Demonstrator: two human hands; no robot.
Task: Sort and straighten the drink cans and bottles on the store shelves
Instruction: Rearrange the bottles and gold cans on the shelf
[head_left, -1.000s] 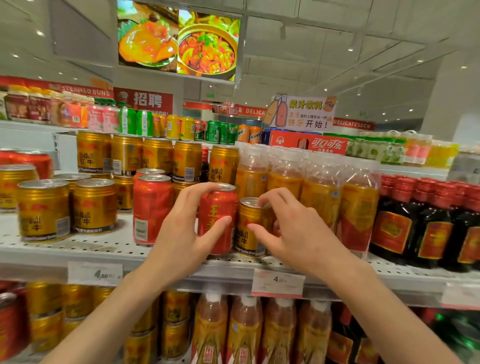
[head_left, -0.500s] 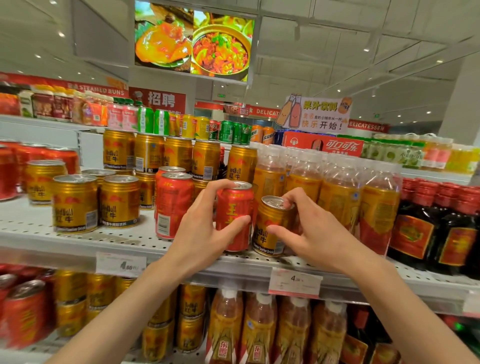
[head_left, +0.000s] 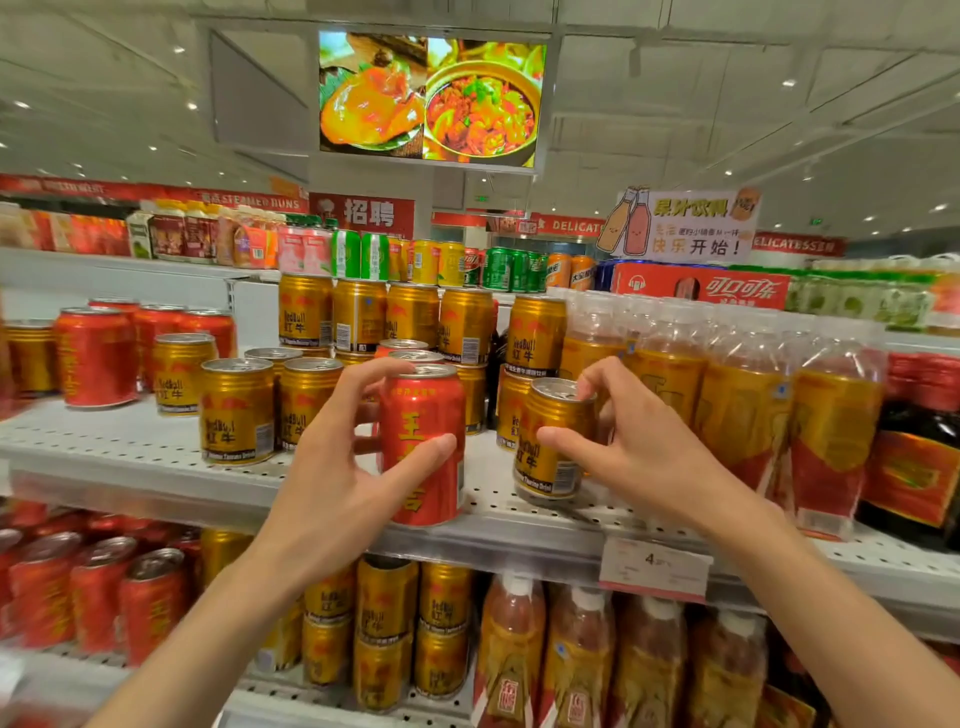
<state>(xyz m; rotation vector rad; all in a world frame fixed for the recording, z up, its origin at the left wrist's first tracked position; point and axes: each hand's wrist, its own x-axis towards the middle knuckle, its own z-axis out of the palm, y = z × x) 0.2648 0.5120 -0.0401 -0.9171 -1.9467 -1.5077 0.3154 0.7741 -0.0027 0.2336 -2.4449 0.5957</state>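
Observation:
My left hand (head_left: 340, 467) grips a tall red drink can (head_left: 423, 415) that stands at the front edge of the white perforated shelf (head_left: 124, 447). To its right, my right hand (head_left: 639, 441) holds a short gold Red Bull can (head_left: 550, 441), thumb on the front and fingers over its rim; the can leans slightly. More gold cans (head_left: 236, 410) stand to the left and stacked behind. Tea bottles (head_left: 743, 415) with gold-and-red labels fill the shelf right of my right hand.
Red cans (head_left: 96, 358) stand at the shelf's far left, dark bottles (head_left: 919, 467) with red caps at far right. A price tag (head_left: 654, 569) hangs on the shelf edge. The lower shelf holds red cans, gold cans and tea bottles. Mixed cans line the top shelf (head_left: 498, 267).
The view has shifted left. Both hands keep their holds; the red can and the gold can now stand farther apart, and the gold can is tilted.

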